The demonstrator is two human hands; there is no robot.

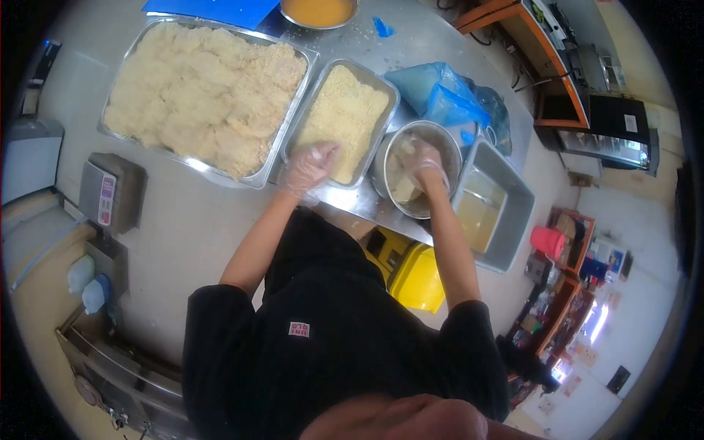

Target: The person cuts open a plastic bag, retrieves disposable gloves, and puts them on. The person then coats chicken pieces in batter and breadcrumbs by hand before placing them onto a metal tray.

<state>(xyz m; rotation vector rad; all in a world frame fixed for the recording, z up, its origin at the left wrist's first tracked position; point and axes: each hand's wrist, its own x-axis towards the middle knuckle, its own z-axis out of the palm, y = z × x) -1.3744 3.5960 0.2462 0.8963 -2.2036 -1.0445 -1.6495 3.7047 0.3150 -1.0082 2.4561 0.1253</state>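
My left hand, in a clear plastic glove, is over the near edge of a metal tray of pale crumbs. Its fingers are curled together, and nothing shows in them. Inside a round metal pot, my gloved right hand reaches down with fingers bent among pale, wet-looking pieces. What those fingers grip is partly hidden. To the left, a large metal tray is heaped with crumb-coated pieces.
Right of the pot stands a grey tub of cloudy yellowish liquid. Blue plastic bags lie behind the pot. A bowl of orange liquid and a blue board are at the back. A yellow bin sits below the table.
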